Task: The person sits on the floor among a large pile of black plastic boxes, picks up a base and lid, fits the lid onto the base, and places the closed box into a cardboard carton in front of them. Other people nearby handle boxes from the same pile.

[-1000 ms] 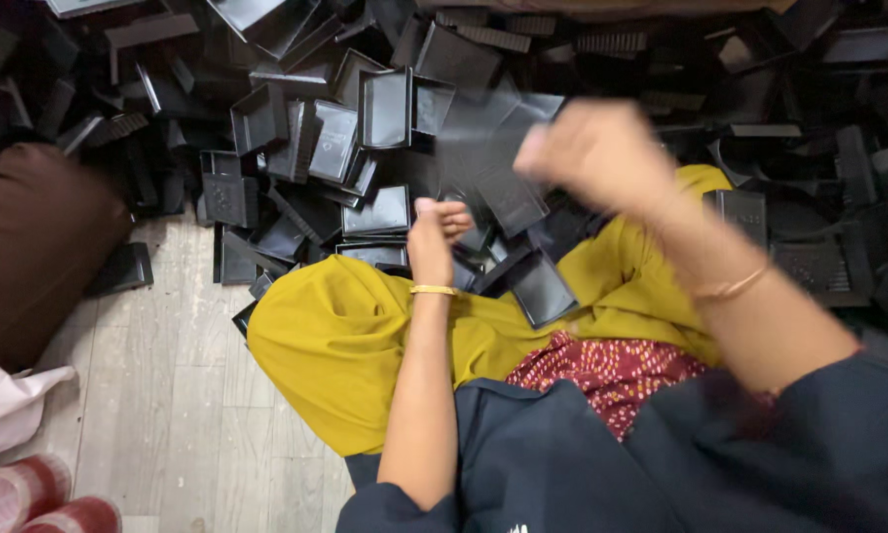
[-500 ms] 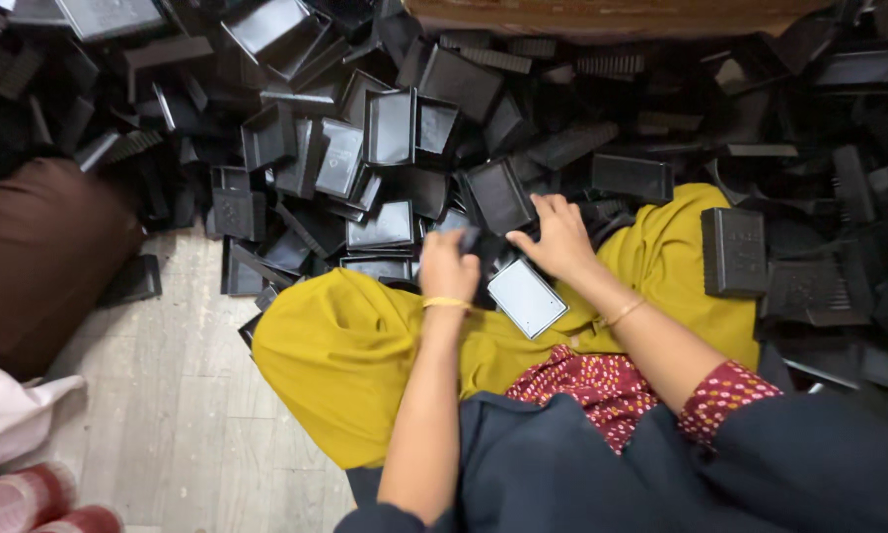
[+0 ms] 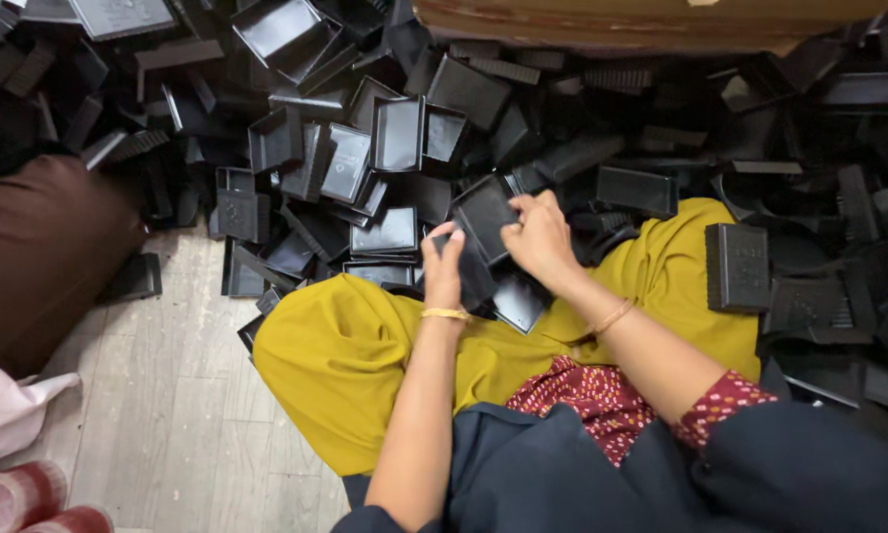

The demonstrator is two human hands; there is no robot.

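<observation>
With the right hand pinching a black tray by its edge and the left hand curled on a dark piece over the yellow lap, either could slip into the heap.

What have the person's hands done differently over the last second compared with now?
The right hand, raised and blurred a second ago, came down to the lap and now grips a black tray piece. The left hand stayed low, closed on a black piece. The heap of black trays and the yellow cloth look unchanged.
</observation>
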